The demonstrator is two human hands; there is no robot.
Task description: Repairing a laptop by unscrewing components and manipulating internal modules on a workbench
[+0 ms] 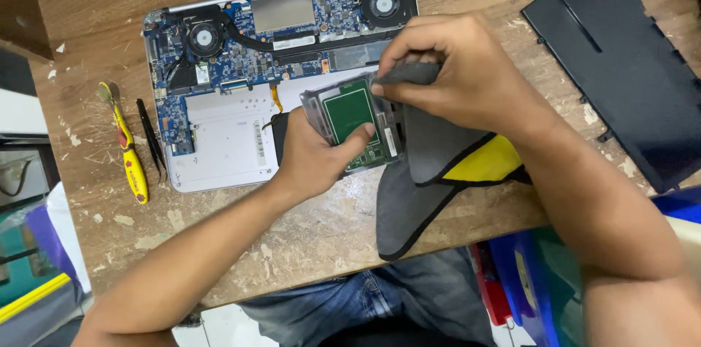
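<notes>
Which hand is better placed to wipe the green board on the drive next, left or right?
Right. The right hand already pinches the grey cloth at the edge of the drive. The left hand grips the drive from below, thumb across its green face.

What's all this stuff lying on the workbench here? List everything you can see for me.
Opened laptop: one, silver shell, blue circuit board, two black fans; back of the wooden table.
Drive: one, green board in a clear frame; held over the laptop.
Cloth: one, grey with a yellow patch and black edging; draped from the right hand to the table's front.
Black cover panel: one; table's right end.
Screwdriver: one, yellow and red handle; left of the laptop.
Tweezers: one, black; beside the screwdriver.
Left hand: grips the drive.
Right hand: presses the cloth to the drive.
</notes>
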